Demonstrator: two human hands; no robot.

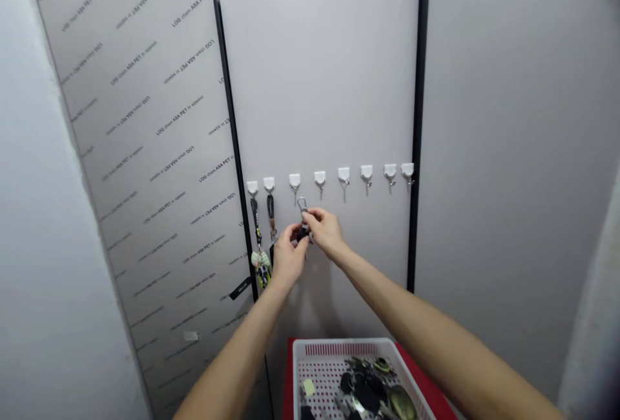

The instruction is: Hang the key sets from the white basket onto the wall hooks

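Observation:
A keychain (303, 203) with a silver metal clip at its top and a dark part lower down is held in front of the panel. My right hand (328, 234) pinches it just below the clip. Lower and to the left, the fingers of my left hand (289, 258) are closed on its dark part, which they partly hide. The clip's loop is just below and right of a white wall hook (294, 181); I cannot tell whether they touch. On the two leftmost hooks hang a keychain with a black strap and green charms (261, 268) and another black-strapped keychain (270, 208).
More white hooks (367, 173) run in a row to the right, with nothing hanging on them. Below, a white perforated basket (317, 346) holds several keychains and keys (368, 388) on a red surface (426, 381). Black vertical strips (419, 116) edge the panel.

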